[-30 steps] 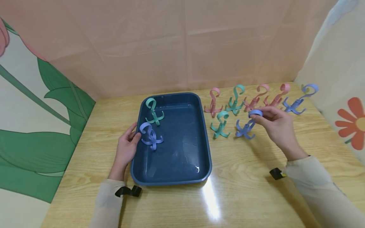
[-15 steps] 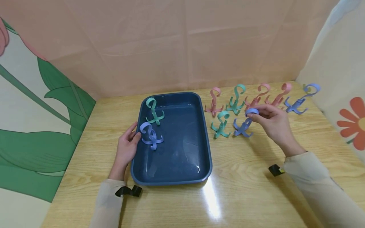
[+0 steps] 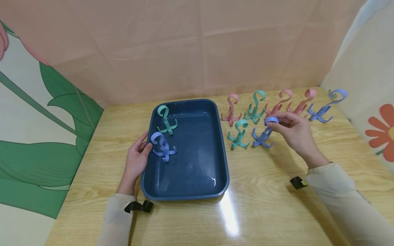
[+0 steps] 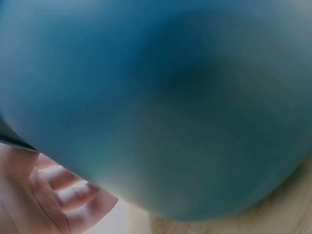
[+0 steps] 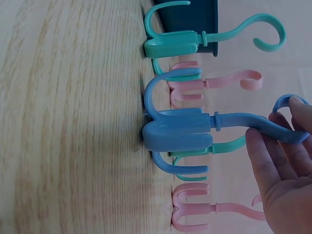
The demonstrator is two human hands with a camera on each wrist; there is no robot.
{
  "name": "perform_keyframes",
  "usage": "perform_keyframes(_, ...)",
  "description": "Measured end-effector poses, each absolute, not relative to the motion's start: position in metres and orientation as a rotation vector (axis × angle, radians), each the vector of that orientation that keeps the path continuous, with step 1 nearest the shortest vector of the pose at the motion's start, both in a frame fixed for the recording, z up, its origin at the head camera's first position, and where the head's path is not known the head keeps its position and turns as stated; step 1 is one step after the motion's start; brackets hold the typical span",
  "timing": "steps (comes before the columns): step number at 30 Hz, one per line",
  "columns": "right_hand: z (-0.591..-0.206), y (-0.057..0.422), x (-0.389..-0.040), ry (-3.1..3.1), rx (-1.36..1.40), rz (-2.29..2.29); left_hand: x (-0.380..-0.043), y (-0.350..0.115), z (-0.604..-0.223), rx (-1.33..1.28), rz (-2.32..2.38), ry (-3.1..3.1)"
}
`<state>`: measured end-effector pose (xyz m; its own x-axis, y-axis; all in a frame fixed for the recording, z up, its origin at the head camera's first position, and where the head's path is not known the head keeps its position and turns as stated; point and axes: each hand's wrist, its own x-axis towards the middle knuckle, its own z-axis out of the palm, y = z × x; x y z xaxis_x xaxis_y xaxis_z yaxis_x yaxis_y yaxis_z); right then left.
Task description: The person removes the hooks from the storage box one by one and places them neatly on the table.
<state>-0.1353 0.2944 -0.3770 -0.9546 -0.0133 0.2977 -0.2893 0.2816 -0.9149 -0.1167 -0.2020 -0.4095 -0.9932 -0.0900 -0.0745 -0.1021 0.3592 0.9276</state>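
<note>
A deep blue tray (image 3: 191, 177) lies on the table, and my left hand (image 3: 137, 158) grips its left rim with the thumb over the edge. In the left wrist view the tray wall (image 4: 146, 122) fills most of the picture, with fingers (image 4: 73, 195) against its outside. My right hand (image 3: 297, 135) pinches the curled top of a blue four-pronged hook hanger (image 3: 262, 138). The right wrist view shows that blue hanger (image 5: 178, 134) upright, its prongs right at the tabletop. Inside the tray stand a green hook hanger (image 3: 166, 124) and a blue one (image 3: 164, 150), along the left side.
Close left of the held hanger stands a green hanger (image 3: 238, 136). Behind are a pink hanger (image 3: 231, 112), another green one (image 3: 254, 111), two more pink ones (image 3: 300, 106) and a blue one (image 3: 321, 111). A cloth-like backdrop (image 3: 197, 51) rises along the table's back edge.
My right hand has shifted slightly left with the blue hook hanger in its pinch, then stayed nearly still. The left hand and tray hold their place.
</note>
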Motion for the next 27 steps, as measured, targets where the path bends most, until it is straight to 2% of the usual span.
perform_keyframes(18,-0.3802,0.2943,-0.1329,-2.163,0.477,1.894,-0.1151,-0.2023,-0.4088,-0.157,1.783,2.575)
perform_keyframes(27,-0.3794,0.296,-0.1292,-2.288,0.403,1.802,-0.1147,-0.2017,-0.4082,-0.181,1.771,2.573)
